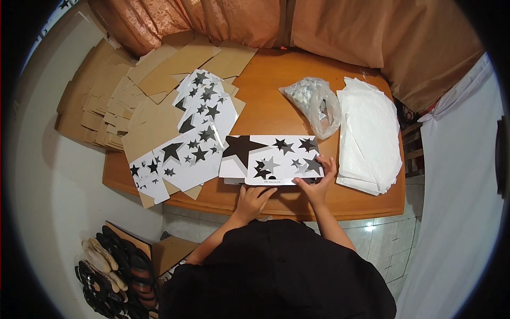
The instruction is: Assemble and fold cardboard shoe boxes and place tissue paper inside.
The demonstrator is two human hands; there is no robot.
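Note:
A white cardboard box [287,159] printed with black and grey stars lies near the table's front edge, right in front of me. My right hand [319,181] grips its right front corner, thumb along the front edge and fingers round the right side. Against the front side rests my left hand [253,203], its fingers apart and stretched out; part of them is hidden under the edge. On the box's left a panel with one large black star shows at a slightly different level.
Star-printed flat sheets [199,138] overlap left of the box, partly on brown cardboard pieces [154,122]. A clear plastic bag [313,101] sits behind, beside a stack of white paper sheets [369,133]. Shoes [119,266] stand at lower left. Orange curtains [340,32] hang behind the wooden table [260,85].

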